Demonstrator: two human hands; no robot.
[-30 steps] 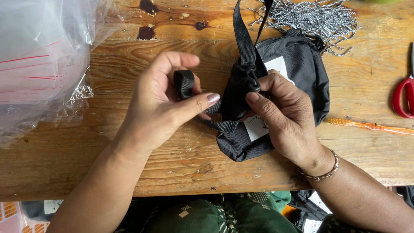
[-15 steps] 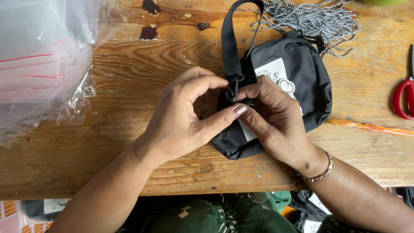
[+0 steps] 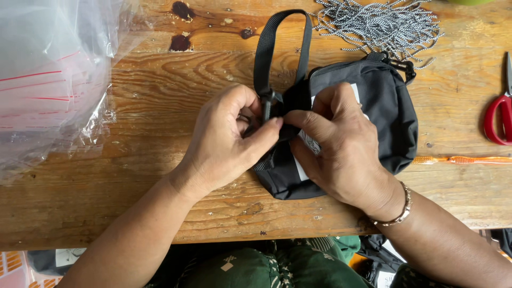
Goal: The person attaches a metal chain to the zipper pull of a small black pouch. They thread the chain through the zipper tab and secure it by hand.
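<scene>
At the far left of the frame, a heap of clear plastic bags (image 3: 48,80) with thin red lines lies on your wooden surface (image 3: 160,80), filling the upper left corner. Dark stains mark the boards near the top edge, just right of the plastic.

Left of centre, your left hand (image 3: 226,141) curls nearly closed, thumb pressed toward the fingers, pinching the black strap (image 3: 265,53) at its buckle (image 3: 269,104). Above the hand, the strap rises in a narrow loop toward the top of the frame and comes back down.

At centre, your right hand (image 3: 341,152) meets the left at that buckle, fingers bent and closed on the strap end, palm resting over the small black bag (image 3: 384,117). The bag lies flat on the surface, centre right, with a white label partly hidden under the hand. A bracelet (image 3: 400,205) circles your right wrist.

Above the bag, along the top edge, lies a tangle of black-and-white cord (image 3: 378,24), touching the bag's upper corner. Right of the bag, an orange strip (image 3: 458,159) lies on the wood. At the far right edge, red-handled scissors (image 3: 498,114) lie partly out of frame.
</scene>
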